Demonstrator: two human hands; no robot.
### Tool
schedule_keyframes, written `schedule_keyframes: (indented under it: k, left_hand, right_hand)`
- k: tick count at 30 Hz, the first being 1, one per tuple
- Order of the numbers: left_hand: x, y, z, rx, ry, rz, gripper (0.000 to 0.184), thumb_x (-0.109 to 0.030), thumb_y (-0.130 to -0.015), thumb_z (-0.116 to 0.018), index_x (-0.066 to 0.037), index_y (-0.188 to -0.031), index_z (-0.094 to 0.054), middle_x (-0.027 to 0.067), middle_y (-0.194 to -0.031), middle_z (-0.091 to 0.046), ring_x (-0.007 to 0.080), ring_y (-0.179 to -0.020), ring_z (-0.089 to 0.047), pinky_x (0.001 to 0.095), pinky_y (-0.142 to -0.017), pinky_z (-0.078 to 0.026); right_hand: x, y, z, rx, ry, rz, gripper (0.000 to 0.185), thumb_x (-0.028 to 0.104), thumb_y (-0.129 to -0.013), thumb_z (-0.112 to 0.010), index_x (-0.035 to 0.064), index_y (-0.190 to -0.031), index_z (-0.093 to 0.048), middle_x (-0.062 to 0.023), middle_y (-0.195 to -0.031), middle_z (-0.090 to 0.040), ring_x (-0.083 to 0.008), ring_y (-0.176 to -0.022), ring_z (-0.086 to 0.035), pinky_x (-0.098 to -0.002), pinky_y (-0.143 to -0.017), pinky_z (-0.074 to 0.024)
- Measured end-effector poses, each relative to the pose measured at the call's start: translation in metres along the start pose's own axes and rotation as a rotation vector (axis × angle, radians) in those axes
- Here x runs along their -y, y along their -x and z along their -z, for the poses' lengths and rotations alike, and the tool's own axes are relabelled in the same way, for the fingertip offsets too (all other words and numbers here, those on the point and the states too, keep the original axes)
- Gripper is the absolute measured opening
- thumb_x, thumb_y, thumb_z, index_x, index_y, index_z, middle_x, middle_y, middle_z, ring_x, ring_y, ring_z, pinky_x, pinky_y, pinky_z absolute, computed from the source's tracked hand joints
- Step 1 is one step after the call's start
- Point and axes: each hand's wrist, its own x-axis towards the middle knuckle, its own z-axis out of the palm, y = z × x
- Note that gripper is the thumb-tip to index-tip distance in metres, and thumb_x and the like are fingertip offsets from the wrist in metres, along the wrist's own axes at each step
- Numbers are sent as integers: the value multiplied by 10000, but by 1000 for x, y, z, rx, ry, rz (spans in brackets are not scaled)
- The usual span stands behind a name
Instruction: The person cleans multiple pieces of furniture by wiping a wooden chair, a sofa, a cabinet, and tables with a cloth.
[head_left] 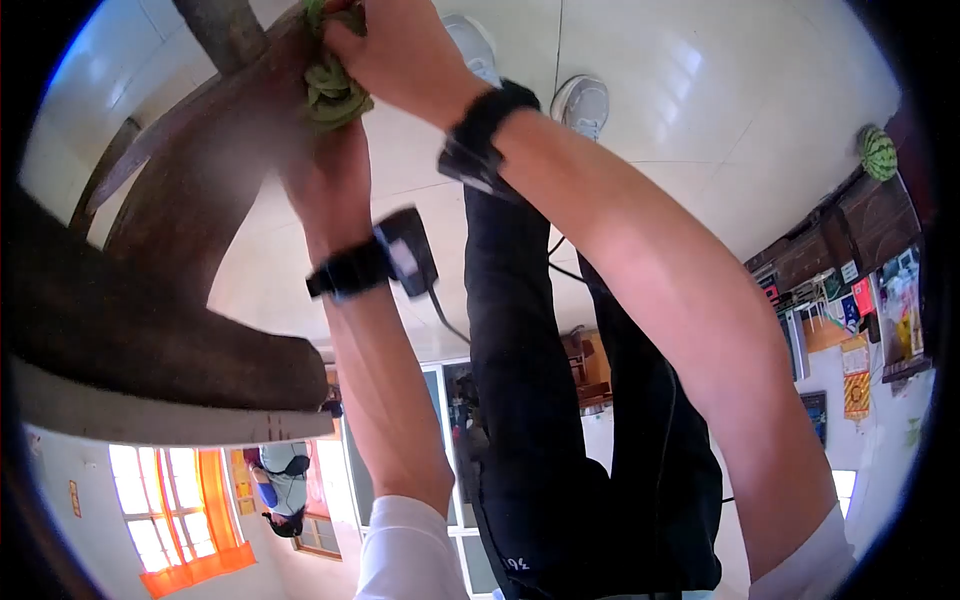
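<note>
Because green cloth [335, 95] covers left hand's [338, 165] fingers, grip unclear | right hand [385, 50] clutches cloth

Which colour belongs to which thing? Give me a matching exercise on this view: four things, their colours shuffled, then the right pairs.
Things:
1. Cloth
2. Curtain
3. Trousers
4. Shoes

Colours:
A. Black
B. Pale grey
C. Green
D. Orange

Pairs: 1-C, 2-D, 3-A, 4-B
</note>
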Motion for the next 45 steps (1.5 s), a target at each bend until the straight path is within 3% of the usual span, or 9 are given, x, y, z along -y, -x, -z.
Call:
schedule_keyframes:
  k: [5, 10, 17, 26, 28, 30, 33, 43, 45]
  left_hand:
    - [36, -74, 29, -101, -103, 66, 386, -156, -1083, -415, 22, -1407, -528, 196, -1477, -527, 342, -1359, -501, 509, -1153, -413]
    - [39, -37, 15, -222, 76, 188, 349, -136, -1077, -421, 49, -1336, -562, 195, -1388, -586, 335, -1259, -569, 484, -1069, -468]
    - [8, 39, 0, -14, 318, 141, 266, -26, -1006, -471, 65, -1230, -583, 179, -1168, -639, 228, -942, -611, 313, -772, -555]
    - [56, -57, 20, 95, 47, -3, 265, -161, -1013, -637, 2, -1221, -647, 131, -1222, -693, 237, -1067, -658, 349, -887, -566]
    - [48, -76, 56, -9, 633, 533, 258, -153, -996, -652, -4, -1207, -655, 131, -1229, -693, 250, -1099, -646, 380, -928, -540]
    - [49, -72, 68, -51, 916, 796, 255, -149, -988, -659, -7, -1199, -659, 131, -1233, -694, 257, -1115, -640, 396, -949, -526]
    - [60, -37, 50, -94, 331, 234, 279, -193, -964, -678, -42, -1199, -662, 125, -1256, -681, 261, -1176, -608, 446, -992, -484]
    - [47, -26, 34, 71, 278, 196, 361, -191, -983, -653, -26, -1300, -601, 145, -1331, -626, 276, -1235, -564, 469, -1052, -470]
    - [55, -37, 36, 77, 83, 149, 338, -186, -985, -652, -18, -1275, -607, 143, -1300, -641, 278, -1201, -579, 463, -1037, -476]
  right_hand:
    - [-92, -44, -11, 161, 240, 27, 199, 168, -930, -607, -9, -999, -668, -232, -959, -693, -452, -921, -655, -494, -792, -542]
    - [-34, -61, 64, 537, 3, -442, 333, 283, -964, -600, 1, -1116, -689, -236, -1013, -715, -425, -893, -685, -483, -797, -561]
    - [37, 2, 117, 691, -32, -237, 407, 253, -818, -745, -73, -1057, -698, -298, -984, -711, -417, -892, -709, -433, -840, -567]
    - [-83, -31, 46, 303, -21, -149, 331, 137, -836, -695, -55, -1098, -629, -238, -983, -710, -358, -933, -702, -418, -806, -560]
    - [-91, -30, 46, 329, -25, -289, 362, 113, -859, -686, -67, -1159, -591, -209, -977, -710, -276, -905, -712, -357, -767, -558]
    - [-84, -33, 35, 201, 31, -345, 515, 217, -838, -687, -56, -1230, -496, -332, -962, -686, -480, -986, -680, -484, -846, -556]
    - [-42, -24, 45, 191, 73, -298, 584, 246, -859, -671, -63, -1279, -407, -352, -951, -677, -499, -988, -678, -489, -841, -552]
    - [-51, -12, 52, 291, 63, -182, 460, 194, -847, -705, 33, -1229, -507, -276, -995, -703, -473, -948, -679, -507, -832, -552]
    - [-66, -22, 42, 369, 231, -256, 392, 196, -863, -697, 0, -1177, -568, -226, -943, -715, -350, -898, -727, -417, -785, -567]
